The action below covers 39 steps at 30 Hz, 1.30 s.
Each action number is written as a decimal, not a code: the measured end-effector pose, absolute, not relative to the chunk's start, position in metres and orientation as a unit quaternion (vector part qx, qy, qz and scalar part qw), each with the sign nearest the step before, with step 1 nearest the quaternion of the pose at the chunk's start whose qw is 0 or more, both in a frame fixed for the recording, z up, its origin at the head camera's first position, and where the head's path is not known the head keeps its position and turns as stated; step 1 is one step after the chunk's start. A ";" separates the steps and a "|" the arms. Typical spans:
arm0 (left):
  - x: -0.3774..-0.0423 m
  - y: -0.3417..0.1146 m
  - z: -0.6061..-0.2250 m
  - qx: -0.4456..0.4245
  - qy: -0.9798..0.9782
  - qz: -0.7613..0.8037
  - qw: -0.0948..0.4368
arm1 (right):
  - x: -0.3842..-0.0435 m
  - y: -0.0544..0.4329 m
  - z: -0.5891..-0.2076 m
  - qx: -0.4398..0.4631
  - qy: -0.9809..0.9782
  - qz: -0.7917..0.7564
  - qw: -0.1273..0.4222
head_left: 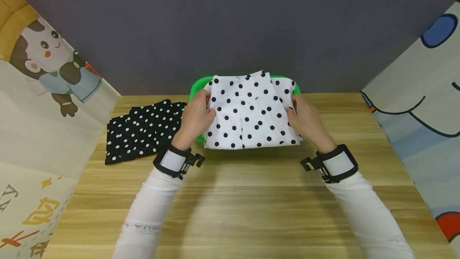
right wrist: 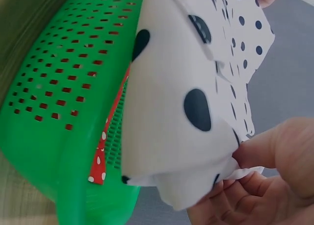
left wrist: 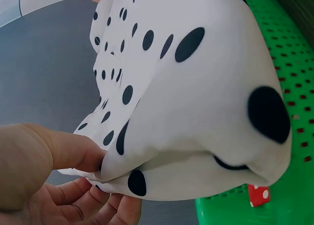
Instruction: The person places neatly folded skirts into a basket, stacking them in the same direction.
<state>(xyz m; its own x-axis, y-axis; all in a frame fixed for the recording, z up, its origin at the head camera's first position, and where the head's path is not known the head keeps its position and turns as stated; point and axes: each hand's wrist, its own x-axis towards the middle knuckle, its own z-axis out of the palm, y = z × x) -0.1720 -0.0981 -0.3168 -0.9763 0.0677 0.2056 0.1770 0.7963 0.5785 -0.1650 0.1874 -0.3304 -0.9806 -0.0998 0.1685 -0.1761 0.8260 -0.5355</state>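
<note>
A folded white cloth with black polka dots [head_left: 251,115] is held over a green perforated basket [right wrist: 73,87], hiding most of it in the head view. My left hand [head_left: 196,116] pinches the cloth's left edge between thumb and fingers. On the opposite edge, my right hand [head_left: 308,120] pinches it the same way. Both wrist views show the thumbs on top of the fabric and the fingers beneath. Inside the basket, a bit of red cloth with white dots [right wrist: 98,161] shows under the white one.
To the left of the basket, a folded black cloth with white dots [head_left: 145,131] lies on the wooden table [head_left: 251,203]. A dark grey panel [head_left: 230,23] rises behind the table. Printed sheets with cartoon figures stand along the left and right sides.
</note>
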 end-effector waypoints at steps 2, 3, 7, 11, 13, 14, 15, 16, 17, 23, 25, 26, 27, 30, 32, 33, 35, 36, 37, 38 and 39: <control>-0.175 -0.098 -0.314 -0.063 -0.945 -0.309 0.086 | -0.168 0.186 -0.328 0.069 -0.953 0.287 0.066; -0.177 -0.098 -0.313 -0.061 -0.945 -0.309 0.085 | -0.170 0.186 -0.327 0.068 -0.954 0.286 0.066; -0.184 -0.097 -0.310 -0.058 -0.947 -0.307 0.081 | -0.176 0.184 -0.324 0.060 -0.954 0.286 0.061; -0.190 -0.097 -0.308 -0.057 -0.947 -0.305 0.088 | -0.184 0.182 -0.322 0.055 -0.956 0.282 0.062; -0.192 -0.097 -0.306 -0.057 -0.946 -0.306 0.094 | -0.188 0.180 -0.321 0.054 -0.957 0.280 0.060; -0.193 -0.097 -0.306 -0.058 -0.946 -0.305 0.095 | -0.190 0.179 -0.320 0.052 -0.956 0.282 0.057; -0.195 -0.097 -0.305 -0.058 -0.946 -0.304 0.096 | -0.192 0.178 -0.320 0.050 -0.957 0.282 0.052; -0.196 -0.097 -0.305 -0.059 -0.946 -0.303 0.097 | -0.194 0.177 -0.319 0.050 -0.957 0.283 0.048; -0.197 -0.098 -0.305 -0.059 -0.947 -0.302 0.096 | -0.196 0.176 -0.318 0.048 -0.957 0.283 0.043; -0.207 -0.097 -0.309 -0.057 -0.948 -0.300 0.086 | -0.205 0.171 -0.317 0.041 -0.960 0.278 0.008; -0.211 -0.096 -0.311 -0.056 -0.950 -0.295 0.082 | -0.208 0.170 -0.317 0.040 -0.961 0.275 -0.002; -0.212 -0.096 -0.312 -0.056 -0.951 -0.294 0.079 | -0.209 0.170 -0.318 0.040 -0.961 0.274 -0.007; -0.214 -0.096 -0.313 -0.057 -0.952 -0.291 0.076 | -0.211 0.169 -0.318 0.039 -0.961 0.274 -0.012; -0.220 -0.096 -0.315 -0.062 -0.954 -0.286 0.066 | -0.216 0.168 -0.321 0.039 -0.962 0.269 -0.029; -0.224 -0.096 -0.316 -0.066 -0.956 -0.281 0.058 | -0.219 0.168 -0.323 0.036 -0.962 0.268 -0.042; -0.226 -0.096 -0.316 -0.066 -0.957 -0.276 0.053 | -0.221 0.167 -0.324 0.034 -0.962 0.266 -0.048; -0.229 -0.095 -0.316 -0.061 -0.960 -0.270 0.040 | -0.223 0.167 -0.325 0.033 -0.962 0.264 -0.060; -0.231 -0.094 -0.316 -0.058 -0.961 -0.267 0.032 | -0.224 0.167 -0.325 0.032 -0.962 0.262 -0.065; -0.233 -0.094 -0.316 -0.054 -0.963 -0.263 0.023 | -0.225 0.167 -0.326 0.032 -0.963 0.259 -0.067; -0.234 -0.093 -0.316 -0.050 -0.964 -0.262 0.014 | -0.227 0.167 -0.326 0.030 -0.964 0.256 -0.070; -0.236 -0.093 -0.317 -0.045 -0.965 -0.259 0.007 | -0.228 0.167 -0.327 0.030 -0.965 0.252 -0.073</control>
